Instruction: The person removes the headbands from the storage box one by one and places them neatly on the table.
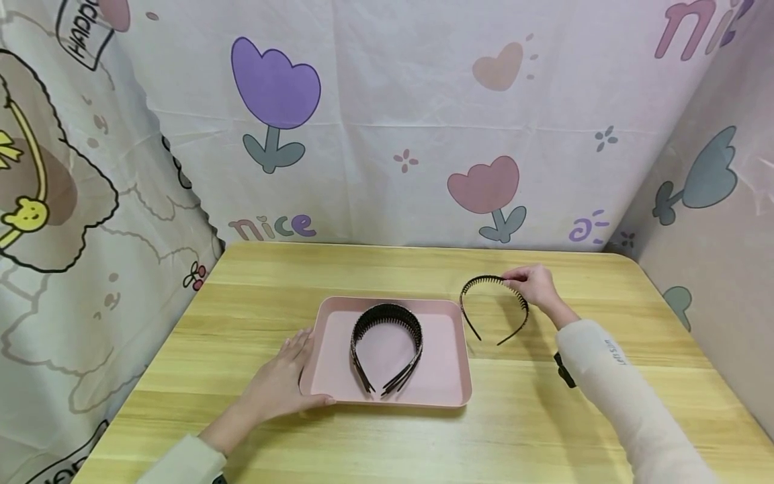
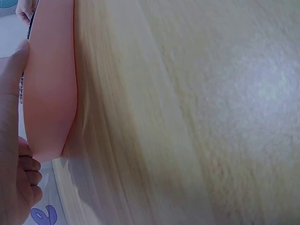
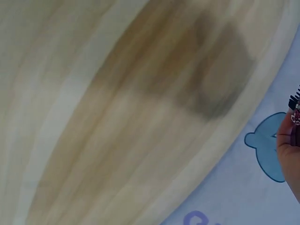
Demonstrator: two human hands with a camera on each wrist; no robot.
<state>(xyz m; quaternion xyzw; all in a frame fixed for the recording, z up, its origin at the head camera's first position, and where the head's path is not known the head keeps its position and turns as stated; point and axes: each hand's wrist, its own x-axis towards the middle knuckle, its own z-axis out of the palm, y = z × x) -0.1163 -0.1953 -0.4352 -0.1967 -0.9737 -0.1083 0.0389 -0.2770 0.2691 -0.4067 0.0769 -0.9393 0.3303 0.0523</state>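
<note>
My right hand (image 1: 535, 285) pinches a thin black toothed headband (image 1: 484, 277) at the right part of its arch, to the right of the tray. Its two ends point down toward the table. In the right wrist view only a short piece of the headband (image 3: 294, 112) shows at the edge, in the fingers. My left hand (image 1: 284, 380) grips the pink tray (image 1: 444, 356) at its left end, with the thumb on the front rim and the fingers along the left side. Inside the tray several black headbands (image 1: 387, 314) lie nested together, their ends toward me.
The tray stands on a wood-grain table (image 1: 387, 447). Behind the table hangs a pale printed cloth (image 1: 387, 81) with flowers and letters, and more of it closes off the left and right sides.
</note>
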